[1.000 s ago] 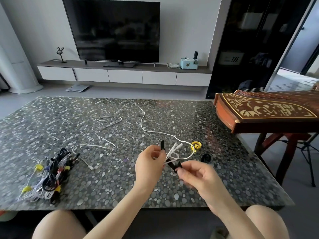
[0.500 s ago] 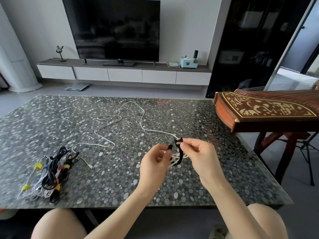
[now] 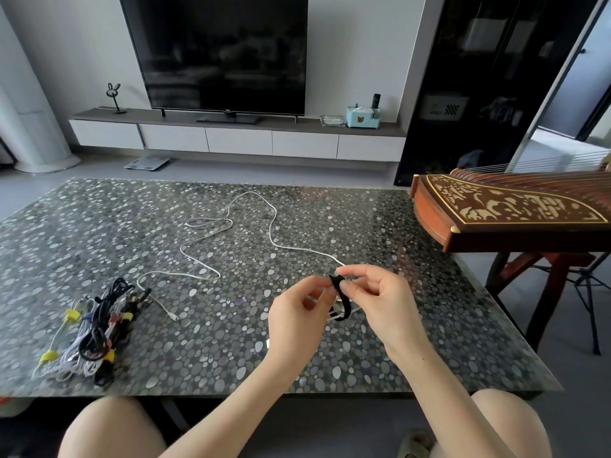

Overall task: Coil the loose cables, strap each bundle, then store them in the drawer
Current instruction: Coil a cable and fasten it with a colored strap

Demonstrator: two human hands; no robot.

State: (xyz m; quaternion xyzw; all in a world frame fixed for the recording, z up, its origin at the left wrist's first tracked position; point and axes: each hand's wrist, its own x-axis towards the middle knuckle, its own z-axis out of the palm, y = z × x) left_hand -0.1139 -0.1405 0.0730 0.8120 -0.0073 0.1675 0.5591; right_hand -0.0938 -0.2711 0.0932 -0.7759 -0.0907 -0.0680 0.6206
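A long white cable (image 3: 228, 226) winds loosely across the pebble-patterned table (image 3: 380, 358), one plug end lying near the front left. Its other end is folded into a small white bundle (image 3: 335, 314) held above the table. A black strap (image 3: 342, 300) loops round that bundle. My left hand (image 3: 296, 320) holds the bundle from the left. My right hand (image 3: 380, 302) pinches the strap's upper end between thumb and fingers. A pile of strapped cables (image 3: 92, 335) with yellow and black ties lies at the front left.
A wooden zither (image 3: 509, 216) on a stand juts over the table's right edge. Beyond the table are a TV console with drawers (image 3: 238, 140), a television and a dark cabinet. My bare knees show below the table's front edge.
My right hand rose from below the bundle to its top, carrying the black strap's end up and round. The yellow and black ties on the table are now hidden behind my hands.
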